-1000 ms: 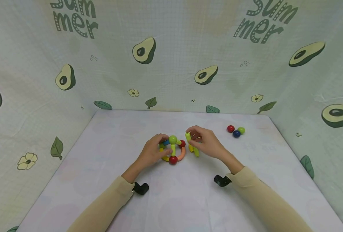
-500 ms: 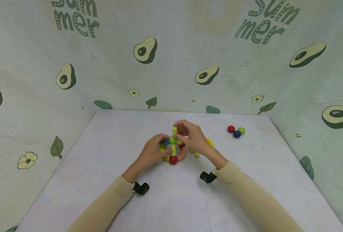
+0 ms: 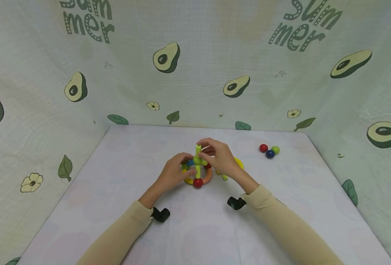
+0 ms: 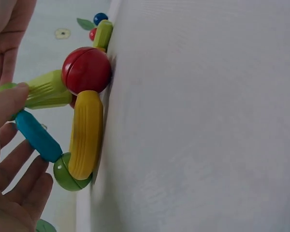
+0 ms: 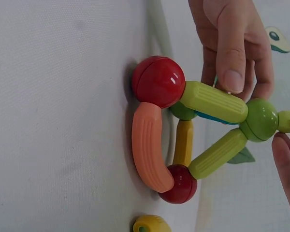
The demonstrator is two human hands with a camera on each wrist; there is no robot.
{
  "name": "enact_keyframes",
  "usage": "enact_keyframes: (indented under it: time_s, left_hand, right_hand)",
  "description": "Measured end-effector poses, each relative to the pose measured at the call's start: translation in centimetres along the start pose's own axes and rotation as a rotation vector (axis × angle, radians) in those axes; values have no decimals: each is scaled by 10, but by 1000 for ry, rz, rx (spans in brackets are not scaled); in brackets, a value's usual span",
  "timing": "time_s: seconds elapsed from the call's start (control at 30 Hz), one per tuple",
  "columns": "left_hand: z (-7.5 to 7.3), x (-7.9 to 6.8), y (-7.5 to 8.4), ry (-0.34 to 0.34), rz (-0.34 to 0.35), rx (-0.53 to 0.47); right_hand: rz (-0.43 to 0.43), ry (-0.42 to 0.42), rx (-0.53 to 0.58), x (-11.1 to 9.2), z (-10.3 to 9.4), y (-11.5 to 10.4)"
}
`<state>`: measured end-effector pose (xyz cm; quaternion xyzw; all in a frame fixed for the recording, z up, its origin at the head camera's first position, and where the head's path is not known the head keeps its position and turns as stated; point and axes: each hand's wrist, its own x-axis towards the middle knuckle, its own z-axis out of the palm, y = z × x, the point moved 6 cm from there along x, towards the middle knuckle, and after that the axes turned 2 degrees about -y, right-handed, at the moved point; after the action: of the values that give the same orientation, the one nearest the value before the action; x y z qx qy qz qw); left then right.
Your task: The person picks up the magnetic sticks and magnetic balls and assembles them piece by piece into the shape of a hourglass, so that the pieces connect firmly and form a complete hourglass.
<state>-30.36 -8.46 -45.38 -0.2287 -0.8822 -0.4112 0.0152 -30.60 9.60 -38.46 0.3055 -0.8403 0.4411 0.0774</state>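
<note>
A ball-and-stick magnetic building frame stands on the table, with a curved base of orange (image 5: pixel 147 145) and yellow (image 4: pixel 86 137) sticks. Red balls (image 3: pixel 198 183) and a green ball sit at its base corners. Lime and blue (image 4: pixel 37 135) sticks slope up to a green top ball (image 5: pixel 260 120). My left hand (image 3: pixel 172 171) steadies the frame from the left, thumb near the top and fingers behind the blue stick. My right hand (image 3: pixel 222 158) pinches a lime stick (image 3: pixel 198 149) between thumb and finger, upright on the top ball.
Right of the frame, partly behind my right hand, lie a loose yellow curved stick (image 3: pixel 239 162) and a lime stick (image 3: pixel 224 177). Farther back right are loose red (image 3: pixel 263 148), blue (image 3: pixel 270 154) and green (image 3: pixel 275 149) balls. A printed cloth (image 3: pixel 195 92) encloses the table.
My right hand has carried the lime stick leftward from beside the frame onto the green top ball, then stayed there. My left hand has kept its place.
</note>
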Motion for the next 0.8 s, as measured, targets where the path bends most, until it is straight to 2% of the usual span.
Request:
enact_keyframes:
  time_s: [0.37,0.5,0.8]
  left_hand:
    - [-23,10,17,157,102,-144]
    - [-25,14,24,166,123,-187]
    - [-25,21,34,184,180,-197]
  right_hand:
    - [8,31,-6,-2,-1,3]
    - [-3,46,-5,-3,-1,4]
    - [-18,62,-19,-3,-2,3]
